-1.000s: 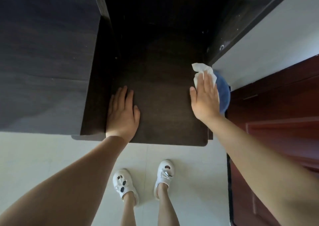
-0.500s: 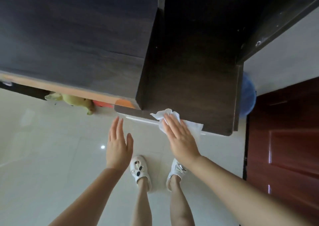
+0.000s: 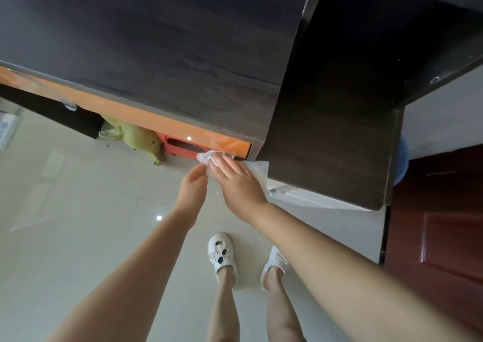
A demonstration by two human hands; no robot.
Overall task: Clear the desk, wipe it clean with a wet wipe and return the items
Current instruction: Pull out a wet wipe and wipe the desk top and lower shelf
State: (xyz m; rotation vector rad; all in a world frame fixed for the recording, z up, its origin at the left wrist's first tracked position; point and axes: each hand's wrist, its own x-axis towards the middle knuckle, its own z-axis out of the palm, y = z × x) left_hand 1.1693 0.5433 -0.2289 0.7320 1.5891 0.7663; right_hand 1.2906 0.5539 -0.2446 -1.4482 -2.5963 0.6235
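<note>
The dark wooden desk (image 3: 329, 145) fills the upper right, and its front edge runs down to a rounded corner. In front of that edge, over the floor, a white wet wipe (image 3: 257, 169) hangs crumpled between both hands. My right hand (image 3: 239, 184) holds the wipe from above, with the sheet trailing out under its palm toward the desk. My left hand (image 3: 193, 188) meets it from the left and pinches the bunched end of the wipe at its fingertips. No other items show on the desk top.
A taller dark cabinet (image 3: 156, 41) with an orange front strip (image 3: 125, 110) adjoins the desk on the left. Under it lie a yellow-green soft toy (image 3: 137, 139) and a red stool (image 3: 183, 147). A blue bin (image 3: 402, 164) and a red-brown door (image 3: 441, 224) stand at the right. Pale floor tiles lie below.
My right hand swept the wipe across the desk top to its front edge and off it. My left hand left the desk and came over to the wipe. The view swung left.
</note>
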